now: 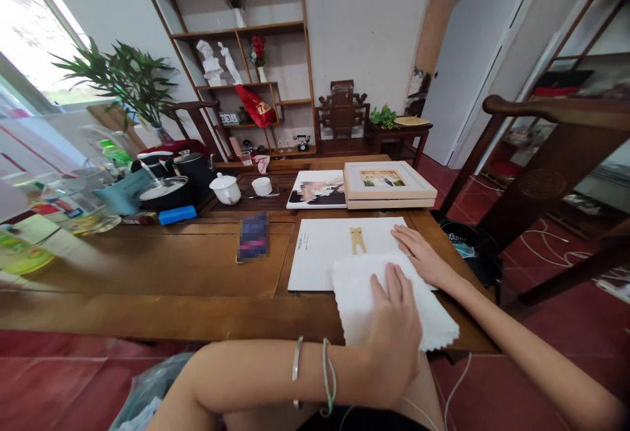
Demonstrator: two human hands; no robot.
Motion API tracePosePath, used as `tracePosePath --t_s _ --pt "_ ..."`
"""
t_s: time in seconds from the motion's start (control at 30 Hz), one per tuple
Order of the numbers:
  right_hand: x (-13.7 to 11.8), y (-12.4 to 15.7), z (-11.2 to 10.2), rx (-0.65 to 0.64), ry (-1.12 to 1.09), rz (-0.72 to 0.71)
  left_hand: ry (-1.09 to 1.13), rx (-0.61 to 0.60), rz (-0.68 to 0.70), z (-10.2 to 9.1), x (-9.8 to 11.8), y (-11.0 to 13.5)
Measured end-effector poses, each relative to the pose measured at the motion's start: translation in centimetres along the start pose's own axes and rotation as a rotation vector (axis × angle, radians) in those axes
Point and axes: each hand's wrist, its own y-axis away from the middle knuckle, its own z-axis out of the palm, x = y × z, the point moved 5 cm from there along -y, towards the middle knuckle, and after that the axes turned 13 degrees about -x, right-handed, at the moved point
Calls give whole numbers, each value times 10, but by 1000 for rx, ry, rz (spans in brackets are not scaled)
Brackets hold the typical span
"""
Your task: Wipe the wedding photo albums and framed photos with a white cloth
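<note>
A white cloth with a scalloped edge lies over the near part of a white panel. My left hand rests on top of the cloth, palm down, fingers stretched out and thumb apart. On the panel's right side lies my right hand, open, fingers flat near its far right corner. A small tan animal-shaped figure shows on the panel just beyond the cloth. The cloth hides the panel's near right part.
Beyond the panel lie a photo print and a boxed picture frame. A blurred-out phone-like item, a lidded white cup and a blue box stand left on the wooden table. A chair is at right.
</note>
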Motion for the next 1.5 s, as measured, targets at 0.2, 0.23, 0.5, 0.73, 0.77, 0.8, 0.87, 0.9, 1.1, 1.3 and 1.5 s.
tracePosePath --t_s 0.2,0.23,0.5,0.73,0.77,0.8,0.87,0.9,1.1,1.3,1.5 --pt "3 0 1 5 -3 -4 147 -64 10 7 -26 -16" --pt "4 0 1 6 -5 -12 180 -108 8 9 -36 -22" --pt "-6 -1 0 31 23 -84 416 -80 91 18 -114 -83" --pt "-15 -2 -4 51 24 -47 667 -39 251 12 -131 -137" --pt "-15 -2 -4 47 29 -42 704 -52 277 9 -129 -144" --pt "-15 -2 -4 43 35 -40 735 -70 301 7 -126 -150" --pt "-15 -2 -5 40 47 -40 758 -99 334 2 -120 -161" --pt "-15 -2 -5 39 51 -37 744 -105 340 -1 -117 -164" --pt "-13 -1 -3 12 43 6 458 -140 283 -13 -108 -152" --pt "-11 -2 -3 22 26 -40 297 -163 86 1 -116 -118" --pt "-2 -2 1 10 32 -48 126 -41 95 27 -102 -97"
